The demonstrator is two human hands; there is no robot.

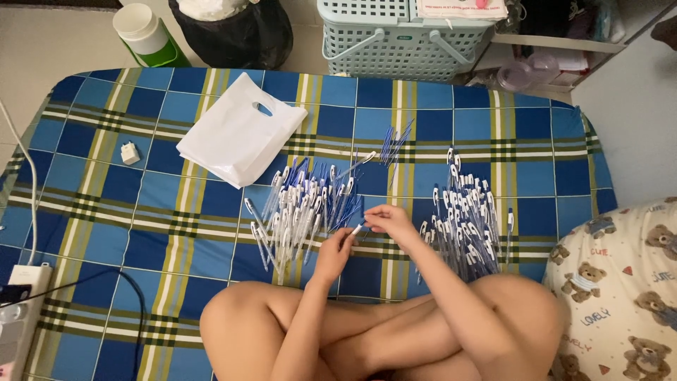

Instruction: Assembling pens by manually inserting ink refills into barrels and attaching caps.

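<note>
I sit cross-legged on a blue plaid bed sheet. My left hand and my right hand meet over the sheet and together hold one white and blue pen between the fingertips. A heap of similar pens lies just left of my hands. A second heap of pens lies to the right. A small bundle of thin blue refills rests further back.
A stack of white plastic bags lies at the back left, with a small white charger plug beside it. A power strip sits at the left edge. A teal basket, black bag, green bottle and teddy-print pillow surround the bed.
</note>
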